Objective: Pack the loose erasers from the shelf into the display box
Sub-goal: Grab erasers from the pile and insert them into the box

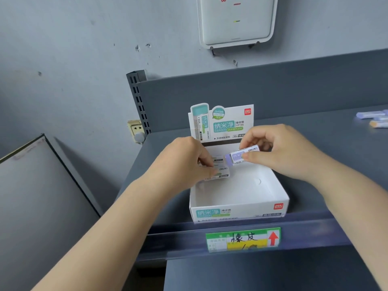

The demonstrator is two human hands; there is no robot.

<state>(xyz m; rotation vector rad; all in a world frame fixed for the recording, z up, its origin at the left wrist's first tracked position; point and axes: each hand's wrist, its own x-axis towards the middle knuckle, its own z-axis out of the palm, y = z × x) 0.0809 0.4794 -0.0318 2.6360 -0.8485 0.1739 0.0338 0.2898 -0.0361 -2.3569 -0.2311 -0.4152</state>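
A white display box with a raised printed back card stands on the dark shelf, near its front edge. My left hand pinches a green-sleeved eraser at the box's back left corner, beside another eraser lying there. My right hand pinches a purple-tipped eraser and holds it over the back of the box. Most of the box floor is bare white. Loose erasers lie at the far right of the shelf.
A green and yellow price label sits on the shelf's front rail. A slotted upright stands at the shelf's back left. A wall socket and a white router hang on the grey wall. A grey board leans at left.
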